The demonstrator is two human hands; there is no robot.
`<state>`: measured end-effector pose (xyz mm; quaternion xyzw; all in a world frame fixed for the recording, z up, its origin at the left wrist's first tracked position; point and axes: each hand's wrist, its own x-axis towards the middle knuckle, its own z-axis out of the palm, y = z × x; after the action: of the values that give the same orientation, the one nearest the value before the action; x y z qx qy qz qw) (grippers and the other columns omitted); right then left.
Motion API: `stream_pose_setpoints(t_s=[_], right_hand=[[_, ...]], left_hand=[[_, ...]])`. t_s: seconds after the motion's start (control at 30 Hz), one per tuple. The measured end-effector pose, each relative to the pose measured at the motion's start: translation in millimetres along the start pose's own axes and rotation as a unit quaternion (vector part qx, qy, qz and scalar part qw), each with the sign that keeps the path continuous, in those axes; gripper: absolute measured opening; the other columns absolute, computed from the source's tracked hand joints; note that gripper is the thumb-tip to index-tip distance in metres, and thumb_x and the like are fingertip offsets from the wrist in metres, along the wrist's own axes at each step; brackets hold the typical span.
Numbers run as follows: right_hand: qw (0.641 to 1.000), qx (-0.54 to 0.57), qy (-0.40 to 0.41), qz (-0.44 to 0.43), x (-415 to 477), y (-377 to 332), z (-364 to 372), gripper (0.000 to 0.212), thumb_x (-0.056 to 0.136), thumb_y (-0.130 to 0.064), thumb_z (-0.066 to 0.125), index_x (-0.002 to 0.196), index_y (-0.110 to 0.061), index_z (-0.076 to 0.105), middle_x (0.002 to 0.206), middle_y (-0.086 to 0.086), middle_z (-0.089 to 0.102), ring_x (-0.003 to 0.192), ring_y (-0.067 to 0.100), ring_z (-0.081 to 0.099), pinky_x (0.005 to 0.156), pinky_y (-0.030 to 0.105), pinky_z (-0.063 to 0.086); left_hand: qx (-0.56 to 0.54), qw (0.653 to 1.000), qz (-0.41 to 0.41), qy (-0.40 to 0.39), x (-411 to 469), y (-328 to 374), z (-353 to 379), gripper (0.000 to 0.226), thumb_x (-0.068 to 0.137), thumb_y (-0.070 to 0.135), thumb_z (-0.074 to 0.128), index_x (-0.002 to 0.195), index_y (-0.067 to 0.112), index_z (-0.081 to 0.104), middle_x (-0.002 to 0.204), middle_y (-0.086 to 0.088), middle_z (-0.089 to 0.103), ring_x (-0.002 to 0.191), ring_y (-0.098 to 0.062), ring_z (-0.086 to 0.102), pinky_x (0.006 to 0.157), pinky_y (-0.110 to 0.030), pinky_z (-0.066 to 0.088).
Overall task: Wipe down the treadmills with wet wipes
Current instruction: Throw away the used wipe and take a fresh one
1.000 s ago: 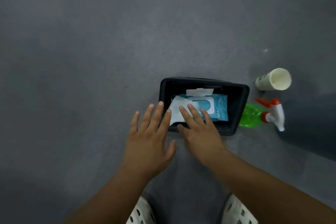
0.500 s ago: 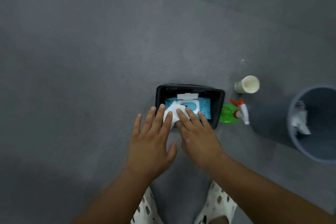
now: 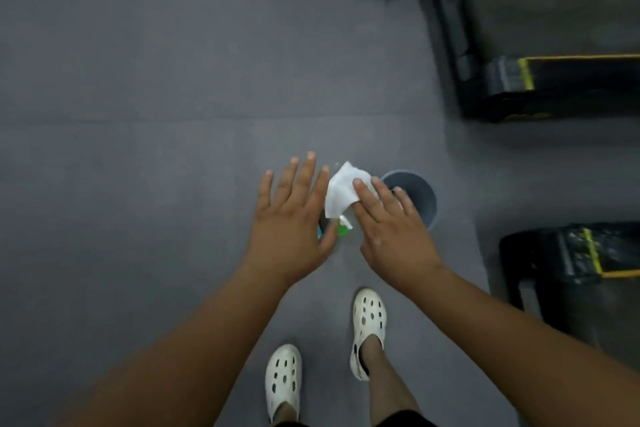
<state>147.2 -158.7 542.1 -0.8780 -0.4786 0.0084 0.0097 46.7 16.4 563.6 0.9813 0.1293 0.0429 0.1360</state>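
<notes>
You have stood up since a moment ago, so the grey floor (image 3: 138, 114) now lies far below and the wet wipe (image 3: 341, 192) has come out of the pack and up with your right hand (image 3: 391, 229). That hand holds the wipe by its lower corner, fingers laid over the white sheet and the thumb hidden beneath it, while the rest of the sheet fans up and to the left. Your left hand (image 3: 291, 215) hovers just beside it with fingers straight and spread, gripping nothing, its forefinger close to the wipe's edge. Between the two hands you can glimpse a bit of the green spray bottle (image 3: 343, 229) down on the floor. Partly behind your right fingers stands the round grey bin (image 3: 420, 196). To the right, one treadmill (image 3: 540, 28) with yellow edging fills the upper corner of the view and a second treadmill (image 3: 571, 263) sits lower down, both well apart from the wipe. Your white clogs (image 3: 283, 381) show at the bottom
</notes>
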Motion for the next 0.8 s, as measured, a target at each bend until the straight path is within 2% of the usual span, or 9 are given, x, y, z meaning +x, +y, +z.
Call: stream_pose_setpoints(t_s=[0.13, 0.27, 0.4, 0.47, 0.63, 0.8], right_hand=[[0.993, -0.018, 0.031, 0.115, -54.2, 36.7, -67.8, 0.064, 0.073, -0.009, 0.072, 0.135, -0.01, 0.056, 0.157, 0.009, 0.04, 0.144, 0.032, 0.036, 0.116, 0.052, 0.03], [0.97, -0.061, 0.079, 0.223, -129.3, 91.7, -132.3, 0.059, 0.083, -0.012, 0.054, 0.143, -0.009, 0.049, 0.158, 0.011, 0.04, 0.143, 0.034, 0.04, 0.112, 0.055, 0.038], [0.933, -0.11, 0.078, 0.333, -221.7, 160.9, -179.4, 0.069, 0.078, -0.014, 0.068, 0.145, -0.008, 0.049, 0.16, 0.01, 0.035, 0.147, 0.033, 0.034, 0.116, 0.055, 0.033], [0.909, -0.124, 0.09, 0.388, -275.1, 197.6, -197.0, 0.064, 0.082, -0.015, 0.064, 0.144, -0.009, 0.049, 0.16, 0.008, 0.035, 0.147, 0.032, 0.034, 0.116, 0.054, 0.031], [0.858, -0.147, 0.121, 0.476, -411.5, 290.6, -227.9, 0.06, 0.076, -0.012, 0.07, 0.133, -0.01, 0.052, 0.157, 0.009, 0.041, 0.145, 0.032, 0.039, 0.115, 0.052, 0.032], [0.813, -0.165, 0.128, 0.544, -531.3, 376.1, -261.8, 0.057, 0.076, -0.011, 0.071, 0.132, -0.01, 0.058, 0.158, 0.007, 0.04, 0.146, 0.031, 0.037, 0.116, 0.047, 0.019]], left_hand=[[-0.001, 0.992, 0.121, 0.031, 43.7, 77.9, -56.4, 0.076, 0.089, 0.054, 0.041, 0.154, 0.014, 0.04, 0.165, -0.011, 0.028, 0.152, -0.03, 0.026, 0.122, -0.056, 0.017], [0.007, 0.967, 0.252, 0.039, 74.5, 187.1, -84.4, 0.075, 0.09, 0.054, 0.04, 0.153, 0.014, 0.041, 0.164, -0.011, 0.03, 0.151, -0.031, 0.029, 0.121, -0.056, 0.018], [0.01, 0.931, 0.363, 0.036, 88.0, 314.5, -83.8, 0.077, 0.089, 0.055, 0.038, 0.155, 0.015, 0.039, 0.165, -0.01, 0.027, 0.152, -0.029, 0.027, 0.122, -0.056, 0.018], [0.004, 0.909, 0.415, 0.032, 89.2, 386.5, -78.7, 0.078, 0.089, 0.056, 0.039, 0.156, 0.015, 0.037, 0.166, -0.009, 0.025, 0.153, -0.028, 0.025, 0.122, -0.056, 0.019], [0.0, 0.861, 0.507, 0.031, 82.5, 578.9, -58.4, 0.078, 0.088, 0.055, 0.044, 0.155, 0.016, 0.037, 0.166, -0.008, 0.025, 0.153, -0.027, 0.024, 0.122, -0.055, 0.018], [-0.006, 0.824, 0.566, 0.036, 68.4, 752.9, -43.0, 0.078, 0.087, 0.054, 0.042, 0.155, 0.016, 0.038, 0.165, -0.008, 0.028, 0.152, -0.027, 0.026, 0.121, -0.056, 0.022]])
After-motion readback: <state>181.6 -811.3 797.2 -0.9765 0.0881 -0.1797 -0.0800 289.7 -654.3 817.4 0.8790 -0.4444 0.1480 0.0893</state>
